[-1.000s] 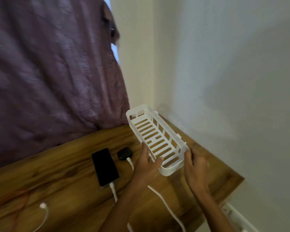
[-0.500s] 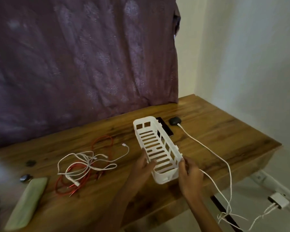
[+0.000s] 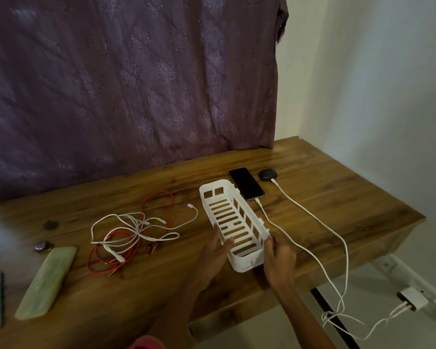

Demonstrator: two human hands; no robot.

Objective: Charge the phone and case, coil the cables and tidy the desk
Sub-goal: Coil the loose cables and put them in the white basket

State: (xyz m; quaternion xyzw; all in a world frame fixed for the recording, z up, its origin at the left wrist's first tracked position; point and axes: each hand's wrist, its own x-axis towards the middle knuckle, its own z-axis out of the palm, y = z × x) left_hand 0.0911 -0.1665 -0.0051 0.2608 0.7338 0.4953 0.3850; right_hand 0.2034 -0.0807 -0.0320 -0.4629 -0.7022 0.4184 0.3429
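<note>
Near the tabletop's [image 3: 325,197] front edge, the white basket [image 3: 244,264] lies between your left hand [image 3: 215,250] and right hand [image 3: 278,258], each grip clasping one side wall.

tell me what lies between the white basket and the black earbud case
The phone lies flat on the desk between the white basket and the black case, as the head view shows.

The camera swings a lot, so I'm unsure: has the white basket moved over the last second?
Yes. The white basket went from the right of the phone and charging case over to the phone's left side.
</note>
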